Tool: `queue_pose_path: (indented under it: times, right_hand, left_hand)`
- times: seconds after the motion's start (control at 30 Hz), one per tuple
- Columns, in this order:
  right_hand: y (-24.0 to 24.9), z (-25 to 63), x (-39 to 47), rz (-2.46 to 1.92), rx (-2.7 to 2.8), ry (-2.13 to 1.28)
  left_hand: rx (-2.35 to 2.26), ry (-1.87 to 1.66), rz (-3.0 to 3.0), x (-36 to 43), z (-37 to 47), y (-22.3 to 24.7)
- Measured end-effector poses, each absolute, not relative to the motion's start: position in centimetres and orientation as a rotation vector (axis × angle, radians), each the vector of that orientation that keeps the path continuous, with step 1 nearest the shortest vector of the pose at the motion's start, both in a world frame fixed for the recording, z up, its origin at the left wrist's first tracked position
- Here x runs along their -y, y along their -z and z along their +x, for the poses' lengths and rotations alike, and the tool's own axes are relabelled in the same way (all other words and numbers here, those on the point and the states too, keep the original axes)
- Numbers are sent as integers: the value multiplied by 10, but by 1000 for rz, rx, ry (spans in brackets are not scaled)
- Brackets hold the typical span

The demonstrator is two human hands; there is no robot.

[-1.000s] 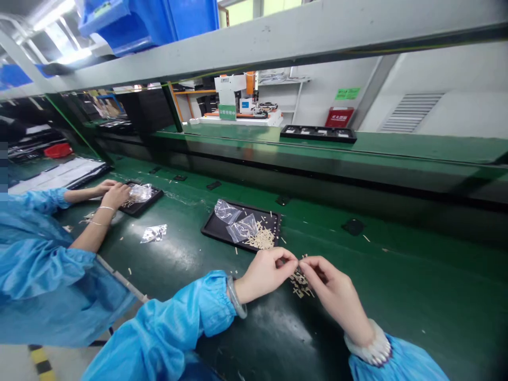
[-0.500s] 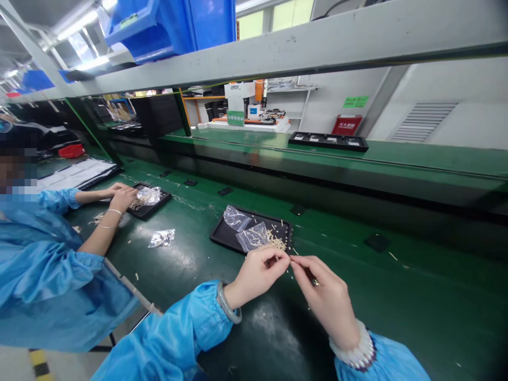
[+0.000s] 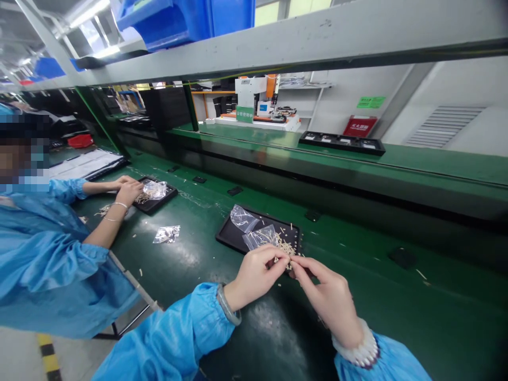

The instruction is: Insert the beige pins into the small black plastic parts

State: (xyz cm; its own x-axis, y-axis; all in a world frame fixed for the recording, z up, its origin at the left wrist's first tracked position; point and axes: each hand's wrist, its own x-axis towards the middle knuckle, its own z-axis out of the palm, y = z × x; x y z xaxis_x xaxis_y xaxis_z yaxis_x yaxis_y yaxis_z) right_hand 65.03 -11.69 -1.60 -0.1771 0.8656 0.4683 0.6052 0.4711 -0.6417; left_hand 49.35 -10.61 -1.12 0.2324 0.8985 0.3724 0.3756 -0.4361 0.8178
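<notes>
My left hand (image 3: 260,275) and my right hand (image 3: 327,291) meet fingertip to fingertip above the near edge of a black tray (image 3: 228,237). Both are closed in a pinch; whatever lies between the fingertips is too small to make out. Inside the tray are clear plastic bags (image 3: 260,236) and a heap of small, thin beige pieces (image 3: 286,244), partly hidden behind my fingers. A few of these pieces lie along the tray's right rim.
To the left, a co-worker's hands (image 3: 129,189) work at another black tray (image 3: 159,203). A clear bag (image 3: 166,234) lies on the green table (image 3: 190,264) between us. Small black parts (image 3: 402,257) dot the table's far side. A grey shelf beam (image 3: 297,45) crosses overhead.
The whole view has shifted slightly, with the background moving right. My hands stay pinched together at nearly the same place, and more of the beige heap shows behind the fingertips.
</notes>
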Motion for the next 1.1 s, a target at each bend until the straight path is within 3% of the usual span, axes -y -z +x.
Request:
queue_pose_path:
  times: [0.27,0.57,0.8,1.1]
  right_hand:
    - [16,644,114,-1264,1863,-274]
    - [19,641,108,-1366,1663,-554]
    - [21,657,83,-1542,1745,-312]
    - [35,659,67,-1523,1918,-307]
  left_hand:
    - [-1103,-1197,2014,106,491,13]
    - [-1088,-1221,1439,102,496,16]
    - [-1143,-1240,1056,92,493,18]
    - [-1170,-1176,1067,87,494,29]
